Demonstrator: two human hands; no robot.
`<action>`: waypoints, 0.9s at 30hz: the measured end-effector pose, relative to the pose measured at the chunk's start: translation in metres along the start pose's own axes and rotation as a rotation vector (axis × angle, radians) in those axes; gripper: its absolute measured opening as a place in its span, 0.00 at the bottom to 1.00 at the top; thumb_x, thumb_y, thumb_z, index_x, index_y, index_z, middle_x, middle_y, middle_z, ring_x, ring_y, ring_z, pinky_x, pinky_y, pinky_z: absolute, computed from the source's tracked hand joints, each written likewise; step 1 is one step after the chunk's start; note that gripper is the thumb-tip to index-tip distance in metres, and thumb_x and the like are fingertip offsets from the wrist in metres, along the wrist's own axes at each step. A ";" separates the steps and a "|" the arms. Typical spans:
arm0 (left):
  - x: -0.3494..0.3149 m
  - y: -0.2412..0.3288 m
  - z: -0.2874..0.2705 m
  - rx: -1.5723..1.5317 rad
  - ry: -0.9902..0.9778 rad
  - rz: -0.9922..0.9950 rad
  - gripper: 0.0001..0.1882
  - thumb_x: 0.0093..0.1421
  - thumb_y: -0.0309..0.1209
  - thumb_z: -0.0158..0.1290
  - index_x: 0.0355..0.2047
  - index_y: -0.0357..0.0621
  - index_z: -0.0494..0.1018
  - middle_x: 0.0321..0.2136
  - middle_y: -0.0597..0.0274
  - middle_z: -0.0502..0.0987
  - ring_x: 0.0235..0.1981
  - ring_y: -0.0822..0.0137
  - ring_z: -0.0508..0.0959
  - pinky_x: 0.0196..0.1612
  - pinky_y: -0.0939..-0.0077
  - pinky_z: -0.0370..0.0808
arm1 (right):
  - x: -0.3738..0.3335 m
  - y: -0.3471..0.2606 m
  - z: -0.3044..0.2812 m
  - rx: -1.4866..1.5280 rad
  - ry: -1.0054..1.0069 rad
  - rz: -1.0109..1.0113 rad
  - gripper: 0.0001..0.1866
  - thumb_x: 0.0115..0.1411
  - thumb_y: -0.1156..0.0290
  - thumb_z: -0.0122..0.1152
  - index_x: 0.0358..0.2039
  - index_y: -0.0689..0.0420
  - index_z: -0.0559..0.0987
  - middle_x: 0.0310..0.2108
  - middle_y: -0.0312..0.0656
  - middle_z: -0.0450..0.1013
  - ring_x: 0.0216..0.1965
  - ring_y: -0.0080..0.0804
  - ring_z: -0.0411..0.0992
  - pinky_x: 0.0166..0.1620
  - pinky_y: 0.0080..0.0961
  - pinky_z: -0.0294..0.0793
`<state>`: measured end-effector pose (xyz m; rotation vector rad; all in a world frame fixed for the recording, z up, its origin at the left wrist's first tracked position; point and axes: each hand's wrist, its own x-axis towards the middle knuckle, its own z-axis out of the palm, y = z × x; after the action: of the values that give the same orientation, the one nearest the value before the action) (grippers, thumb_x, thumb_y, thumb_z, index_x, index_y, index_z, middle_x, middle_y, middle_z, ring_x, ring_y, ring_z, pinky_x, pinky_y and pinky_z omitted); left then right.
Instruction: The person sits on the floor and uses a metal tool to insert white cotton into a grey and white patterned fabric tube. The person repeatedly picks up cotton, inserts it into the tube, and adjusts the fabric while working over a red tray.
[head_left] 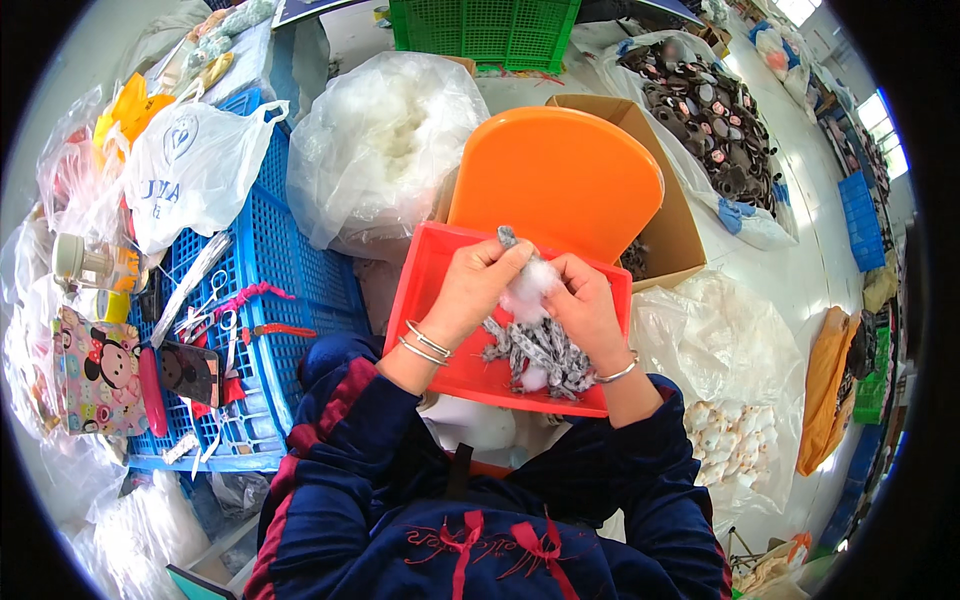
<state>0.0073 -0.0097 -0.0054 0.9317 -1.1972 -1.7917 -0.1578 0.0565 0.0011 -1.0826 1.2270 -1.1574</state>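
A red plastic tray (425,300) rests on my lap, holding a heap of small grey striped fabric pieces (540,352) and a tuft of white stuffing. My left hand (470,285) grips one grey striped fabric piece (508,238), which sticks up above the fingers. My right hand (585,300) pinches a wad of white stuffing (528,283) against that piece. Both hands meet over the middle of the tray. Bangles circle both wrists.
An orange stool seat (555,175) sits over a cardboard box (670,235) just beyond the tray. A clear bag of white stuffing (385,140) lies to the far left. A blue crate (275,250) on my left bears scissors, a phone and bags. Bags of toy parts lie right.
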 end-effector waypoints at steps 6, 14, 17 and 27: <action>0.011 0.015 -0.021 -0.008 0.125 0.100 0.13 0.64 0.34 0.56 0.27 0.38 0.77 0.22 0.73 0.73 0.25 0.82 0.67 0.29 0.84 0.63 | 0.001 -0.012 -0.023 0.034 -0.035 0.181 0.10 0.64 0.67 0.57 0.39 0.61 0.73 0.29 0.31 0.70 0.21 0.13 0.61 0.23 0.13 0.61; 0.002 -0.006 -0.004 0.131 0.034 0.184 0.10 0.64 0.30 0.55 0.31 0.35 0.77 0.28 0.74 0.75 0.30 0.84 0.69 0.32 0.84 0.67 | 0.004 -0.012 0.010 0.299 0.015 0.226 0.08 0.62 0.71 0.59 0.38 0.61 0.73 0.22 0.32 0.68 0.14 0.13 0.59 0.16 0.13 0.57; 0.000 0.003 -0.001 0.026 0.080 0.182 0.09 0.64 0.30 0.55 0.32 0.36 0.78 0.28 0.74 0.76 0.31 0.84 0.70 0.34 0.85 0.69 | 0.006 -0.008 0.011 0.336 0.080 0.190 0.05 0.60 0.77 0.57 0.36 0.62 0.73 0.20 0.32 0.68 0.13 0.13 0.59 0.16 0.14 0.58; -0.002 0.006 0.001 -0.014 0.057 0.137 0.09 0.63 0.31 0.56 0.32 0.37 0.78 0.28 0.74 0.76 0.30 0.85 0.71 0.33 0.85 0.69 | 0.001 -0.028 0.010 0.443 0.017 0.216 0.04 0.60 0.76 0.58 0.35 0.62 0.73 0.21 0.32 0.70 0.13 0.12 0.59 0.16 0.13 0.56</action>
<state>0.0086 -0.0096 0.0003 0.8662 -1.1816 -1.6528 -0.1491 0.0520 0.0296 -0.5949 1.0069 -1.1971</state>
